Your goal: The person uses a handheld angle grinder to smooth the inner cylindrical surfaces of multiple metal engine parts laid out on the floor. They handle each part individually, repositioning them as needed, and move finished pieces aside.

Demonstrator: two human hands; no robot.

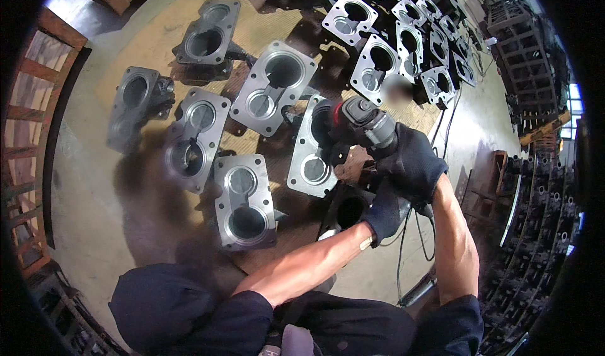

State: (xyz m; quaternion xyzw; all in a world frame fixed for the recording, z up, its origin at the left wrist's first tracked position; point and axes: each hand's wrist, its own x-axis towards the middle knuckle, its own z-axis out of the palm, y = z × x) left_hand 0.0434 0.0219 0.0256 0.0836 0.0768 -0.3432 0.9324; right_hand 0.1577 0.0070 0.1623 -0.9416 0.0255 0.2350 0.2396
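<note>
Both of my hands wear black gloves and grip a dark angle grinder [370,118]. My right hand [421,160] wraps round its body close behind the gear head. My left hand [387,211] is closed lower down at its rear part, with the fingers partly hidden. The grinder's head sits over the upper right end of a machined metal casting [311,170] with two round bores; whether the disc touches it I cannot tell. Just left of my left hand, partly covered by my forearm, lies a darker casting [345,212] with a round opening.
More castings, including one in the middle [273,88] and one in front [244,201], lie on the tan board. Several others fill the far right. Black cords [401,255] hang near my right arm. Wooden racks [31,113] stand left; dark stacked parts [535,230] line the right.
</note>
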